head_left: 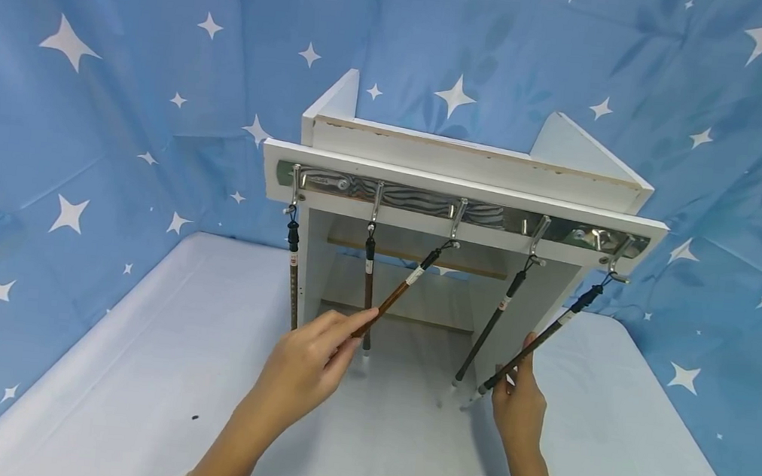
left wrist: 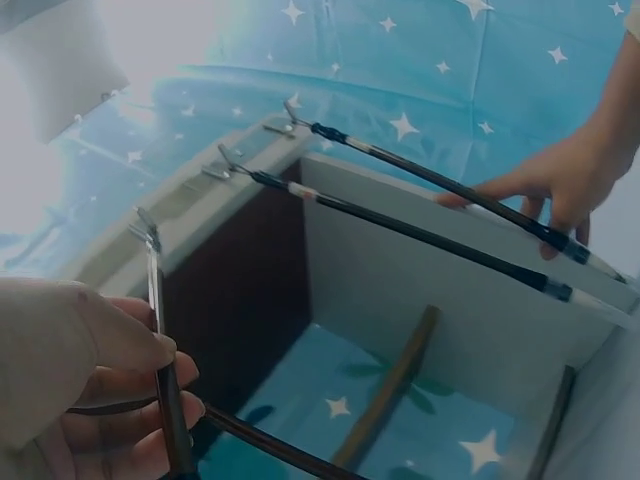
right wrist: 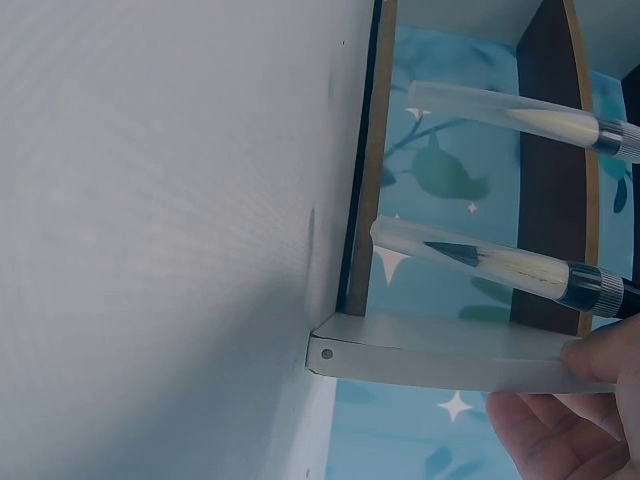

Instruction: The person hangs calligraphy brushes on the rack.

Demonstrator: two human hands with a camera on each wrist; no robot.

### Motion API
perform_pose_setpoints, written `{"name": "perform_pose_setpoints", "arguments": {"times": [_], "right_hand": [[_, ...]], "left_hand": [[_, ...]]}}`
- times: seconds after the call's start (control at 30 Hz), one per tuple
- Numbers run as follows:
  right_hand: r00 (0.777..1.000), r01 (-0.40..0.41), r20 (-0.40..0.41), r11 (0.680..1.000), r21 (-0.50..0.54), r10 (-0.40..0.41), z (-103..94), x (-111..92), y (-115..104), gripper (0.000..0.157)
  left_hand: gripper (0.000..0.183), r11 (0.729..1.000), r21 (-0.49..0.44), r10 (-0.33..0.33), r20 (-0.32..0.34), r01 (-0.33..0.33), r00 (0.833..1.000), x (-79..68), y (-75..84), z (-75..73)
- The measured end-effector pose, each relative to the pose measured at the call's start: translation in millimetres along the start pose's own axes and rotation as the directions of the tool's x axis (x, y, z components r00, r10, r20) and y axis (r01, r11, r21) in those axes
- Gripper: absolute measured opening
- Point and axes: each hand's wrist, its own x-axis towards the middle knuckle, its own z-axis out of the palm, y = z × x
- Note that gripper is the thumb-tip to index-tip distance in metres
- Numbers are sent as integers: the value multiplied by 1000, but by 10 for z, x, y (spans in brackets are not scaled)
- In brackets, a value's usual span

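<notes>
Several calligraphy brushes hang by loops from a metal hook rail (head_left: 418,201) across a white shelf unit (head_left: 476,165). My left hand (head_left: 305,360) pinches the brown handle of the middle brush (head_left: 398,294) between thumb and fingers, and this brush slants from its hook toward me. At the right, my right hand (head_left: 521,413) grips the edge of the unit's side panel (right wrist: 450,366), thumb on one face and fingers on the other. The rightmost brush (head_left: 553,326) passes close in front of that hand. Clear caps cover the brush tips (right wrist: 500,265) in the right wrist view.
Two more brushes, the far left one (head_left: 293,268) and its neighbour (head_left: 368,278), hang beside my left hand. Another brush (head_left: 492,327) hangs left of the rightmost one. The unit stands on a white-covered table (head_left: 131,367) before a blue star-patterned cloth (head_left: 160,120).
</notes>
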Motion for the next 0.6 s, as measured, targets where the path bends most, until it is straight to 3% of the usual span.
{"name": "perform_pose_setpoints", "arguments": {"times": [0.33, 0.6], "right_hand": [[998, -49, 32, 999, -11, 49, -4, 4, -3, 89], [998, -53, 31, 998, -19, 53, -2, -6, -1, 91]], "left_hand": [[40, 990, -129, -46, 78, 56, 996, -22, -69, 322], [47, 986, -166, 30, -11, -31, 999, -79, -25, 671]]}}
